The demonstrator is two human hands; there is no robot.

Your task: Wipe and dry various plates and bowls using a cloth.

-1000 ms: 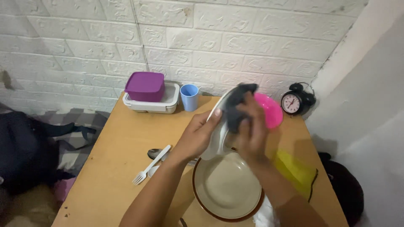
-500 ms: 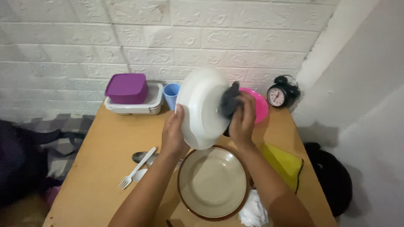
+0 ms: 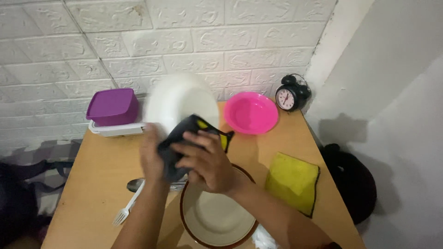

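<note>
Wiping tilted plate with cloth clenched in right hand; left hand grasping rim, could slip onto dish.

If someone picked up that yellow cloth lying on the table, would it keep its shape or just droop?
The yellow cloth would probably droop: it lies flat with soft, slightly uneven edges, like thin fabric. It likely weighs little for its size. On the smooth wooden table a push might slide or bunch it rather than roll it.
</note>
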